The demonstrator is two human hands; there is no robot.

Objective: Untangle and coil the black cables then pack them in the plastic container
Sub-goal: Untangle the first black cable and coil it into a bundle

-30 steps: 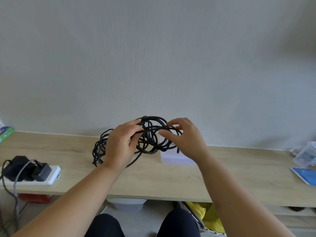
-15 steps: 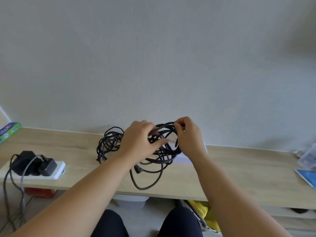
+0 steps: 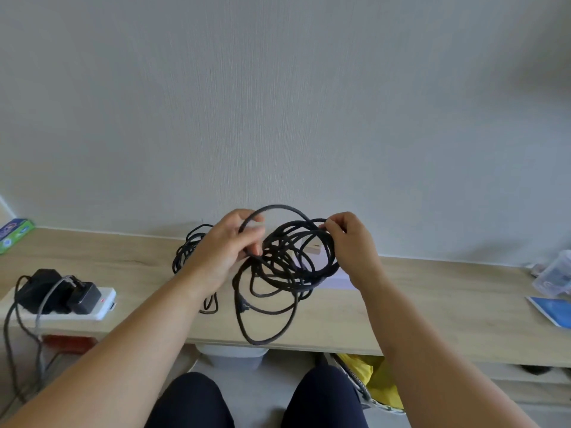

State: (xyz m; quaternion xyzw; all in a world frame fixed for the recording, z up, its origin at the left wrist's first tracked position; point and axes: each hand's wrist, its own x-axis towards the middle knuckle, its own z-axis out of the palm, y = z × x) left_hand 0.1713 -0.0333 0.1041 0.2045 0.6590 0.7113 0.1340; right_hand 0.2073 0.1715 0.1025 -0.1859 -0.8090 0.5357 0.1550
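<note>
A tangle of black cable [image 3: 290,261] hangs between my hands above the wooden shelf [image 3: 432,307]. My left hand [image 3: 228,245] pinches one raised loop at the tangle's left side. My right hand [image 3: 352,242] pinches several strands at its upper right. A long loop and a plug end droop down to the shelf's front edge. A second black cable bundle [image 3: 188,251] lies on the shelf behind my left hand, partly hidden. A clear plastic container [image 3: 554,274] stands at the far right.
A white power strip [image 3: 92,307] with black adapters and trailing cords sits at the left. A white box [image 3: 336,279] lies under the tangle. A blue card [image 3: 550,308] is at the right, a green packet [image 3: 14,234] far left. The wall stands close behind.
My hands have drawn apart and spread the tangle wider. One loop now stands up over my left hand, and the hanging loop reaches lower past the shelf edge.
</note>
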